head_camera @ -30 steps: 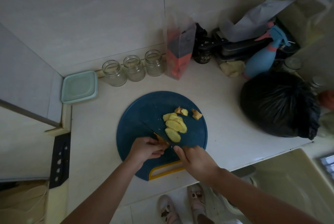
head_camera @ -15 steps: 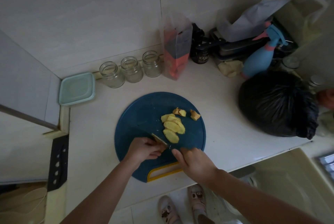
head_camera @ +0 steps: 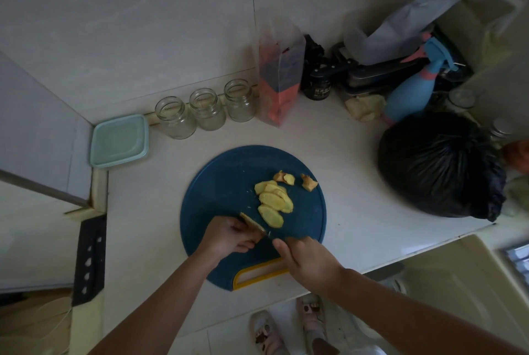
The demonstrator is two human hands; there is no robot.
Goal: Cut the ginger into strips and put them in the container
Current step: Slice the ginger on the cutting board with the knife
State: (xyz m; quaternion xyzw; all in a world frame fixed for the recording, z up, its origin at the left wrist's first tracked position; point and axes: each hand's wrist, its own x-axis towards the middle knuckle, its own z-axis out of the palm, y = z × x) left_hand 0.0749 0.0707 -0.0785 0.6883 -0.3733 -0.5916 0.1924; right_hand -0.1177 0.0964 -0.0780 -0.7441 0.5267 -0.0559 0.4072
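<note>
A round blue cutting board (head_camera: 217, 182) with a yellow-rimmed handle lies on the white counter. Several pale yellow ginger slices (head_camera: 272, 203) overlap near its middle, and two brown end scraps (head_camera: 309, 182) sit just beyond them. My left hand (head_camera: 229, 235) pinches a thin piece of ginger (head_camera: 252, 223) at the board's near side. My right hand (head_camera: 306, 260) grips a knife (head_camera: 267, 235) whose blade meets that piece; most of the blade is hidden. A pale green lidded container (head_camera: 118, 141) stands at the counter's far left corner.
Three empty glass jars (head_camera: 206, 109) line the back wall beside a tall clear package (head_camera: 279, 79). A black bag (head_camera: 440, 165), a blue spray bottle (head_camera: 412, 88) and clutter fill the right. A sink (head_camera: 458, 283) lies at the lower right, a black knife block (head_camera: 88, 257) at the left.
Both hands stay at the board's near side. The knife has drawn back towards me, and less of its blade shows beyond the ginger piece in my left hand.
</note>
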